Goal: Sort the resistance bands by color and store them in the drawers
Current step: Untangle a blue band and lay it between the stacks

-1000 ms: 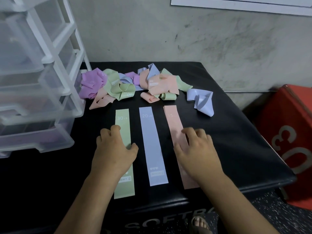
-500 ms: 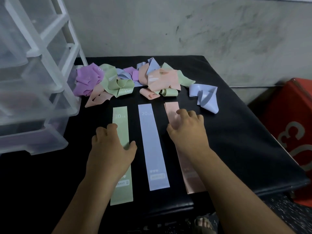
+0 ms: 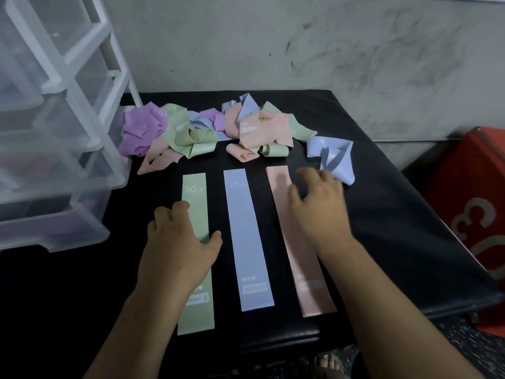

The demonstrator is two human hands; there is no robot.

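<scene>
Three bands lie flat side by side on the black padded box (image 3: 388, 220): a green band (image 3: 195, 192), a blue band (image 3: 247, 228) and a peach band (image 3: 297, 269). My left hand (image 3: 177, 247) rests on the green band with loosely curled fingers. My right hand (image 3: 318, 206) hovers over the peach band's far end, fingers spread, reaching toward a crumpled blue band (image 3: 332, 154). A tangled pile of purple, green, peach and blue bands (image 3: 207, 132) lies at the back.
A clear plastic drawer unit (image 3: 54, 149) stands at the left, its bottom drawer showing something purple. A red box (image 3: 475, 214) stands on the floor at the right. A grey wall rises behind. A sandalled foot (image 3: 328, 362) shows below the front edge.
My right hand has slid away from me along the peach band and to the right, toward the crumpled blue band. My left hand has stayed on the green band.
</scene>
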